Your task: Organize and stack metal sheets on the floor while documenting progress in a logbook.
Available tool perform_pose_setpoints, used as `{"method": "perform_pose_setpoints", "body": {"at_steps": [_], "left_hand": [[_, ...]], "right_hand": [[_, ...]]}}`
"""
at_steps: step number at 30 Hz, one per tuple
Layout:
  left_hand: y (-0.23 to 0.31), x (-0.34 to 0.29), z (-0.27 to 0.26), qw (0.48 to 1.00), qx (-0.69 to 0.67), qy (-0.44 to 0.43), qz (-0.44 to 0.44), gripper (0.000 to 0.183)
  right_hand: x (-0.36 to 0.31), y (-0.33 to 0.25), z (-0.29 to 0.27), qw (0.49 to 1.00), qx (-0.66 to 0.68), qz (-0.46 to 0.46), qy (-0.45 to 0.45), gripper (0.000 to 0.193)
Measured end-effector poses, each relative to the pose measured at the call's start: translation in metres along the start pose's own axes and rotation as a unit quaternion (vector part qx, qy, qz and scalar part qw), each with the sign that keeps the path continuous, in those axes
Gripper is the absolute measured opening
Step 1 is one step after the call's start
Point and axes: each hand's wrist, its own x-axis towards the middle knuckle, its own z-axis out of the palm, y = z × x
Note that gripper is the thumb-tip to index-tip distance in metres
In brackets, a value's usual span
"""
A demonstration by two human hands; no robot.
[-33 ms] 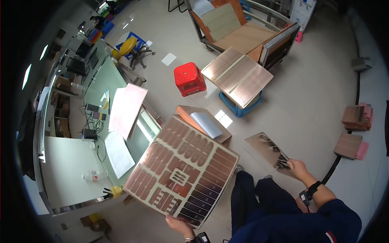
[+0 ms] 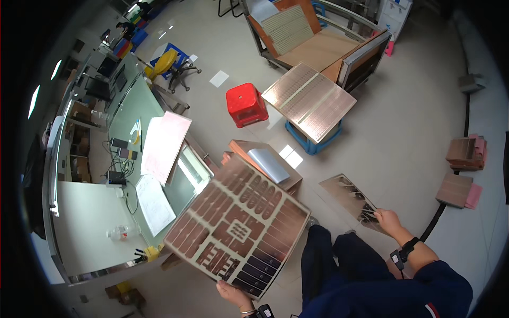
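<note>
My left hand (image 2: 233, 294) grips the near edge of a large copper-clad circuit board panel (image 2: 225, 209), its face turned up with rows of copper strips, ovals and a small grid on pale board. The panel is tilted, and its lower right part reflects dark. On the other side, my right hand (image 2: 388, 221) is closed on the edge of a second thin, shiny panel (image 2: 344, 195), seen at a steep slant with dark reflections on it. Past the first panel lies a carton (image 2: 245, 150) with a clear plastic sheet (image 2: 271, 165) on top.
A light-green worktable (image 2: 119, 212) on the left bears papers, cables and a bottle. Ahead stand a red stool (image 2: 247, 105), a blue stool (image 2: 310, 146) topped by a copper panel (image 2: 313, 100), and a cart (image 2: 366, 58). Board stacks (image 2: 462, 153) lie along the right wall.
The panel in my left hand has tilted a little, with its far edge lower in view and the reflections on it shifted. My right hand keeps its hold on the second panel.
</note>
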Motion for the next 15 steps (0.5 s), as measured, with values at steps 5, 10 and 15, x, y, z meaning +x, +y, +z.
{"method": "perform_pose_setpoints", "body": {"at_steps": [5, 10, 15], "left_hand": [[-0.007, 0.01, 0.052, 0.973, 0.158, -0.131, 0.102, 0.03], [-0.01, 0.003, 0.121, 0.963, 0.184, -0.175, 0.088, 0.028], [-0.032, 0.001, 0.193, 0.951, 0.208, -0.209, 0.095, 0.023]], "right_hand": [[0.02, -0.015, 0.002, 1.0, -0.024, -0.001, -0.012, 0.022], [0.045, -0.019, -0.005, 0.999, -0.019, -0.013, -0.023, 0.026], [0.086, -0.031, -0.01, 0.997, -0.026, -0.036, -0.065, 0.026]]}}
